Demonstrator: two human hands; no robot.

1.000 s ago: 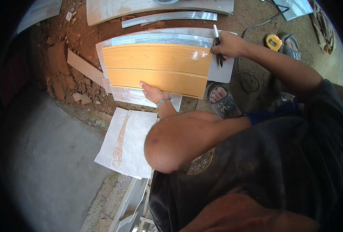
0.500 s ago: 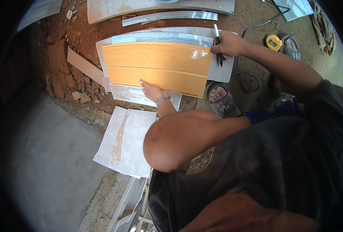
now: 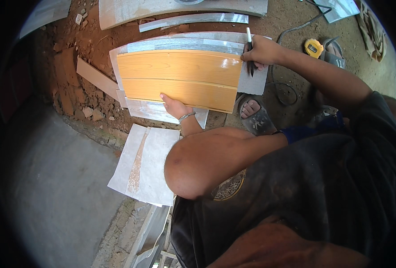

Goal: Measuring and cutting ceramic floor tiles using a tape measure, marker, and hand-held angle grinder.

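Nothing looks moved: left hand (image 3: 175,107) grips the yellow board (image 3: 180,73) in front; right hand (image 3: 262,51) holds a pen (image 3: 250,44); board seems steady.

a yellow tape measure (image 3: 313,48) lies on the brown dirt (image 3: 278,18) at the right, just beside a worn grey sandal (image 3: 339,61). a dark cable (image 3: 310,23) bends across the dirt near it. farther right lies a crumpled brownish cloth (image 3: 371,33), and a shiny pale panel (image 3: 341,10) sits by the top edge. at the left, reddish soil (image 3: 104,38) is strewn with small stones (image 3: 87,111), a narrow tan strip (image 3: 97,76) lying slantwise over it. lower down, white sheets (image 3: 155,165) show a brown speckled wedge between them, near a smooth grey floor (image 3: 64,178).
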